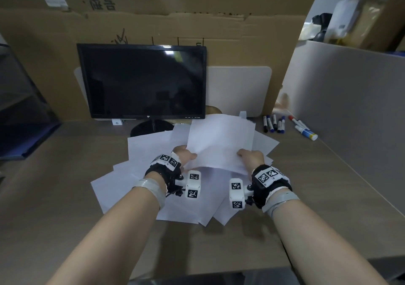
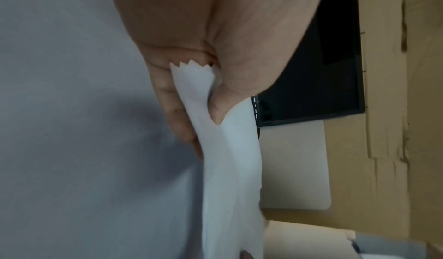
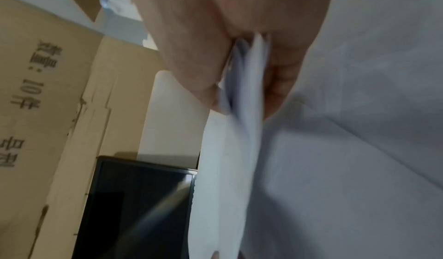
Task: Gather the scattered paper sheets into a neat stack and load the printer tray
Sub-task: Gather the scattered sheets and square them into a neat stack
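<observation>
White paper sheets (image 1: 153, 186) lie fanned out on the brown desk in front of the monitor. Both hands hold a small bunch of sheets (image 1: 219, 140) lifted above that spread. My left hand (image 1: 186, 156) pinches the bunch's near left corner, thumb on top. In the left wrist view the held sheets (image 2: 227, 158) show several staggered corners between thumb and fingers (image 2: 172, 111). My right hand (image 1: 249, 156) pinches the near right edge; in the right wrist view the sheets (image 3: 239, 149) are clamped between thumb and fingers (image 3: 278, 85). No printer tray is in sight.
A dark monitor (image 1: 142, 80) stands just behind the sheets, with cardboard (image 1: 153, 21) behind it. Several markers (image 1: 274, 123) lie at the back right near a grey partition (image 1: 350, 100). A dark blue tray rack (image 1: 24, 113) stands at the left edge.
</observation>
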`<state>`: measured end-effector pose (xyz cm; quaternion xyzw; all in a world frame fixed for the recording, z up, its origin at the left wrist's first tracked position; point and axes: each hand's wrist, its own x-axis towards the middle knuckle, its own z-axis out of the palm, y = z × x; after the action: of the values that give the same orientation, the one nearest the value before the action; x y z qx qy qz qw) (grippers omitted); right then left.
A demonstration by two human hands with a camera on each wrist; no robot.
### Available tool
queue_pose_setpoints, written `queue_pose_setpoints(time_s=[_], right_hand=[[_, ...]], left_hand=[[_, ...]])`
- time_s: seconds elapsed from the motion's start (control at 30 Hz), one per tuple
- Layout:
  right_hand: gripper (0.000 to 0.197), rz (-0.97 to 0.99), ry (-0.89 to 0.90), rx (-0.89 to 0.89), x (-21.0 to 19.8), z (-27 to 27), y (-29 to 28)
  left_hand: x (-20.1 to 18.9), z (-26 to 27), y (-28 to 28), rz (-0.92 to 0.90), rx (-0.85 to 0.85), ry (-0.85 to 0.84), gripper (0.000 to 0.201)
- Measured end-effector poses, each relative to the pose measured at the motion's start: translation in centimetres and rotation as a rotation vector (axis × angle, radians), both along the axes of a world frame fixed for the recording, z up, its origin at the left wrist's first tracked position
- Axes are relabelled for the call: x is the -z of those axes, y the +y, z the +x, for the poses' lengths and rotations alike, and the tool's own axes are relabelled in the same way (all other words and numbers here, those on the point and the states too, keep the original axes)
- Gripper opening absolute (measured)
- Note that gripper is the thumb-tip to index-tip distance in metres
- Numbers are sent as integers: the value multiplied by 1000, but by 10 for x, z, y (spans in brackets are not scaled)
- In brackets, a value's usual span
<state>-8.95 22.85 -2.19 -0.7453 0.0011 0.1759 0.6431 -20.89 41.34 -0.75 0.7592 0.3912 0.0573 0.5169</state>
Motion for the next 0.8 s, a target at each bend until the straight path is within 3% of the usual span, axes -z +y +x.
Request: queue_pose_setpoints(time_s=[0.2, 0.43, 0.53, 0.73, 0.8], right_hand=[[17, 15, -157, 122, -7, -2, -12], [15, 83, -287, 102, -29, -4, -7], [34, 152, -343, 55, -47, -14, 3], [43, 284, -409, 47, -67, -32, 9], [44, 280, -356, 74, -57, -30, 7]], left_hand=[[-19, -2, -20, 14, 40, -177, 31], [-57, 3, -31, -79, -175, -547, 20], [-70, 5, -28, -76, -208, -656, 47], [-81, 6, -31, -15, -245, -714, 51], [-70, 2, -28, -39, -264, -631, 50]])
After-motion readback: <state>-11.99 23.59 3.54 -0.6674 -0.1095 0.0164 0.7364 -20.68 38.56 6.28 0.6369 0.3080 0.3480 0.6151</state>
